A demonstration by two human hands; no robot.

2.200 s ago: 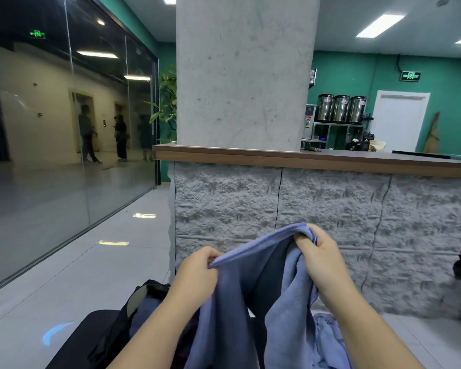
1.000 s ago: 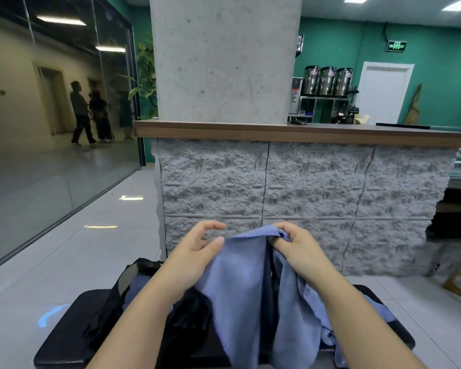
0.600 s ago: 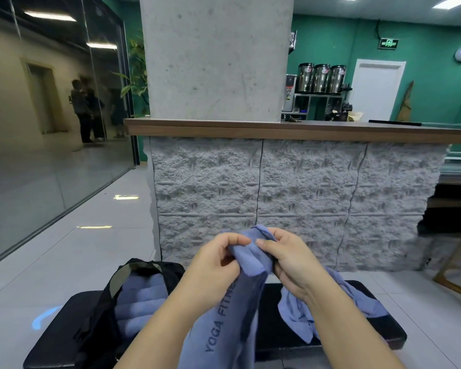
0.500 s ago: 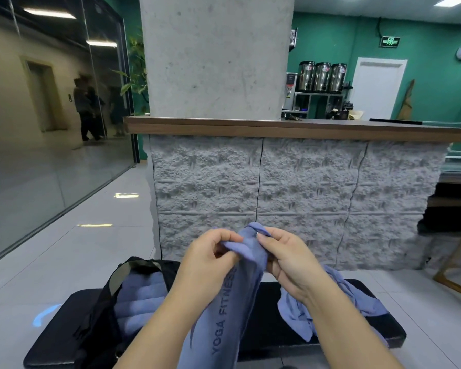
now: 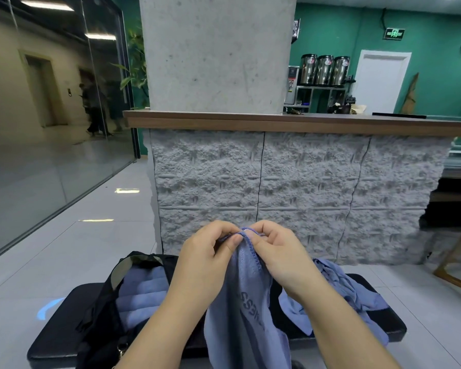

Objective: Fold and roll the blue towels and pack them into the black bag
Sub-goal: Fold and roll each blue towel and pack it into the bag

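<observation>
Now our left hand point(image 5: 208, 259) and right hand point(image 5: 274, 251) pinch the towel point(image 5: 248, 310) corners; we should align edges before folding.

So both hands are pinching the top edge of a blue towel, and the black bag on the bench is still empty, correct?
Not quite. In the head view both hands, left and right, do pinch the blue towel, but the black bag on the bench is not empty: rolled blue towels already lie inside.
</observation>
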